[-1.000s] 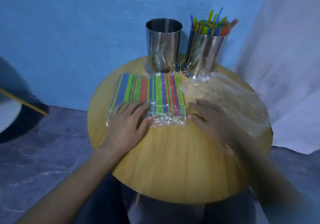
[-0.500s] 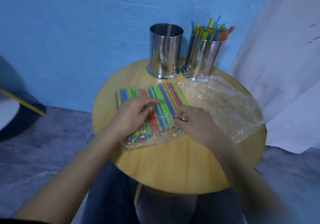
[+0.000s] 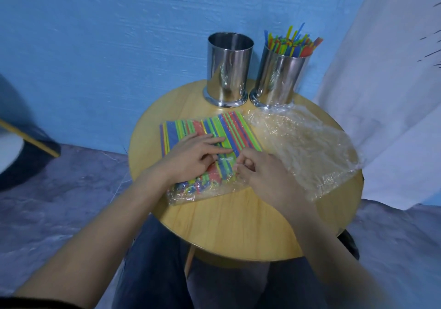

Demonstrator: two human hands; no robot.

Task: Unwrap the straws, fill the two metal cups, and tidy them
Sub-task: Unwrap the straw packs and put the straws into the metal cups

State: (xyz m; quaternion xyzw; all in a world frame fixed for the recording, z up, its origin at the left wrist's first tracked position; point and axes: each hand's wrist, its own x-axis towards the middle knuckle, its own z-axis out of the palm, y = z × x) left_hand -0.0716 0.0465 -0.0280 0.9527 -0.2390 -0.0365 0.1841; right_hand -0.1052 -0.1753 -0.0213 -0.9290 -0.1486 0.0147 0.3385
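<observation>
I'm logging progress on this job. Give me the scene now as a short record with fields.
left cup: no straws show above its rim
right cup: full of coloured straws
straw packet: wrapped, flat on the table
empty wrapper: lies right of the packet
left hand: rests on the packet
right hand: fingers curled, pinching the wrap

Round wooden table [image 3: 238,225] mid-frame, blue wall [image 3: 95,34] behind across the top, white cloth [image 3: 393,93] hanging down the right edge, grey mottled floor [image 3: 59,201] lower left, slanting yellow stick [image 3: 28,138] at far left.
</observation>
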